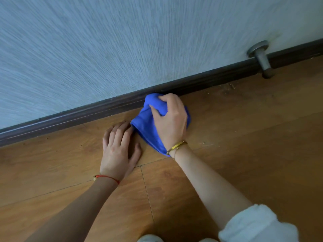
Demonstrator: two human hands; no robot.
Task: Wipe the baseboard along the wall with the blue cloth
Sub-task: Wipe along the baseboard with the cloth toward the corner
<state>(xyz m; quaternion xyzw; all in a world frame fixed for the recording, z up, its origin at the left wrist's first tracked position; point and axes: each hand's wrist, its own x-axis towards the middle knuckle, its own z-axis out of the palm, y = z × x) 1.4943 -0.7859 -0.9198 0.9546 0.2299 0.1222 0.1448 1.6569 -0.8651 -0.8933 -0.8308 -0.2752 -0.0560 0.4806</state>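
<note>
A dark brown baseboard [90, 111] runs diagonally along the foot of the pale textured wall, rising to the right. My right hand [170, 117] grips a bunched blue cloth [144, 123] and holds its top end against the baseboard near the middle of the view. The rest of the cloth trails down onto the wooden floor under my wrist. My left hand [118, 147] rests palm down on the floor just left of the cloth, its fingertips near the cloth's edge.
A metal door stopper [261, 57] sticks out from the wall over the baseboard at the upper right. Crumbs and dust [230, 86] lie on the wooden floor [244, 137] by the baseboard to the right of the cloth.
</note>
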